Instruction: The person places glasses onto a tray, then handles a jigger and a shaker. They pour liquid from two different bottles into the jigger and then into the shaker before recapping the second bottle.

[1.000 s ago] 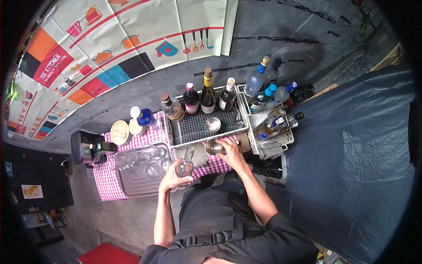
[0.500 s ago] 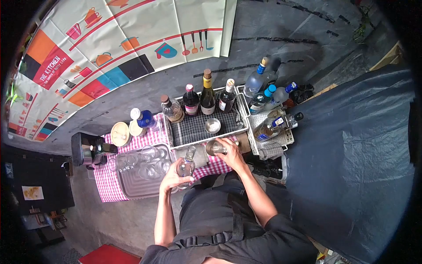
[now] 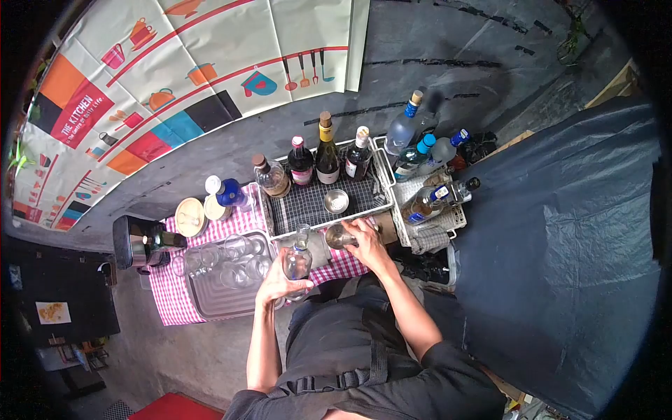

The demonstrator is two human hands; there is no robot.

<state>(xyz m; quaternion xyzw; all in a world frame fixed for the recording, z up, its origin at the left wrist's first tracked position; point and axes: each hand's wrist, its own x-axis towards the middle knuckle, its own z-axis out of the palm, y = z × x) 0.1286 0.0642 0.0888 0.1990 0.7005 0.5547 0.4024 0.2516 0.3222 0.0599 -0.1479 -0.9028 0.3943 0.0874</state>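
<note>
My left hand point(image 3: 278, 283) is wrapped round a clear glass bottle point(image 3: 297, 264), its narrow neck pointing up and away from me. To the right, my right hand point(image 3: 369, 246) grips a small see-through cup point(image 3: 339, 237) from its right side; the cup's contents are hard to make out. Both are held over the near edge of a table with a pink checked cloth point(image 3: 168, 294). Just beyond the cup, a small metal bowl point(image 3: 336, 201) sits in a white basket point(image 3: 322, 225) lined with dark checked cloth.
Several corked and capped bottles point(image 3: 327, 157) stand along the basket's back. A second white basket point(image 3: 458, 227) on the right holds more bottles. At left, a grey tray point(image 3: 224, 304) carries several clear glasses point(image 3: 238, 269). A blue bottle point(image 3: 229, 192) stands behind it.
Both hands keep their holds. The bottle and the cup have shifted only slightly, and the whole view has moved a little.
</note>
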